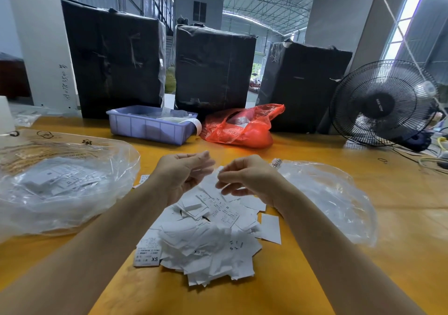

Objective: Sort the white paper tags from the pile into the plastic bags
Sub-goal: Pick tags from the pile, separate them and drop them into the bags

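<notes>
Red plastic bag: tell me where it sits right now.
In the head view the red plastic bag lies at the table's far edge, right of the purple bin and in front of the black wrapped boxes.

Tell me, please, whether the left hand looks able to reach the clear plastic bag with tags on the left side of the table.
Probably yes: the left hand hovers over the tag pile, and only bare yellow table separates it from the clear plastic bag.

White tags (206, 246) w/ blk print; yellow table (315, 278); red bag (242, 130).
</notes>
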The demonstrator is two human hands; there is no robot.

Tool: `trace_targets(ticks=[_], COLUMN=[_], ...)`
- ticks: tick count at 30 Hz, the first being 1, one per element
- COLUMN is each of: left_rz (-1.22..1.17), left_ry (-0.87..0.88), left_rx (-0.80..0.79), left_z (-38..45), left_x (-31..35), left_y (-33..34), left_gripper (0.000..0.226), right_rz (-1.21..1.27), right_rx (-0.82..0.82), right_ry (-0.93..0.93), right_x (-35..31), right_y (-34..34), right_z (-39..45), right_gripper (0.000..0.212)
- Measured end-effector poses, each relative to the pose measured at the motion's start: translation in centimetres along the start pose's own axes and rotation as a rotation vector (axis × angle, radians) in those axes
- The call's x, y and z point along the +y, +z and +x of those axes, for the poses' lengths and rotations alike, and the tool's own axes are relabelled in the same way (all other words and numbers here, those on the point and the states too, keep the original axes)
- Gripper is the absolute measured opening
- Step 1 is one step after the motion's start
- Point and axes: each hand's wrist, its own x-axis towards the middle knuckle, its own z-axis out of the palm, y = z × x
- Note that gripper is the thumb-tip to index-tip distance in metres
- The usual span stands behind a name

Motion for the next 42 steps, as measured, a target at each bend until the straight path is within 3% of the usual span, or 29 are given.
trace_targets(ticks=[2, 4, 6, 8, 12, 16, 21, 28, 31, 34, 37, 39, 42], left_rz=[-0.002, 0.028, 0.061, 0.099, 0.144, 0.186, 0.221, 0.289, 0.279, 0.291, 0.295, 0.297, 0.296], left_ry=[0.010, 0.023, 0.039, 0.046, 0.034, 0.017, 0.005, 0.031, 0.041, 0.039, 0.014, -0.005, -0.031], left_rx=[0.012, 0.001, -0.008, -0.010, -0.008, -0.026, -0.048, -0.049, -0.050, -0.051, -0.051, -0.066, -0.088], left_z=[0.0, 0.0, -0.1, -0.2, -0.2, -0.1, 0.0, -0.1, -0.1, -0.2, -0.1, -0.1, 0.0], left_x=[0.1, 0.2, 0.1, 0.0, -0.1, -0.2, -0.6, -0.7, -0.7, -0.7, -0.7, -0.6, -0.6], left_y=[-0.2, -0.3, -0.3, -0.2, -0.3, -0.3, -0.3, -0.5, -0.5, -0.4, -0.4, -0.4, -0.4], left_gripper=[0.015, 0.013, 0.011, 0.012, 0.019, 0.018, 0.013, 0.009, 0.005, 0.005, 0.003, 0.002, 0.002], right_rz=[-0.305, -0.612, -0.713, -0.686, -0.712, -0.724, -0.812, -0.867, -0.660, -0.066, 0.394, 0.464, 0.372], right_rx=[0.053, 0.025, -0.048, -0.101, -0.202, -0.285, -0.228, -0.073, 0.115, 0.356, 0.302, 0.263, 0.319], right_ry=[0.036, 0.076, 0.105, 0.076, -0.014, 0.014, -0.046, -0.124, -0.155, -0.184, -0.061, -0.039, -0.077], right_x=[0.8, 1.8, 2.5, 2.7, 2.6, 2.7, 2.6, 2.7, 2.1, 0.9, -0.6, -1.1, -1.3], right_y=[0.0, 0.1, 0.3, 0.4, 0.5, 0.3, 0.3, -0.6, -1.5, -2.5, -2.6, -2.4, -1.7], right_z=[0.1, 0.0, -0.1, 0.0, 0.1, -0.1, 0.0, 0.7, 0.4, -0.1, -0.7, -0.8, -0.7], right_gripper=[0.007, 0.029, 0.050, 0.055, 0.043, 0.038, 0.036, 0.012, 0.018, 0.017, 0.012, 0.015, 0.014])
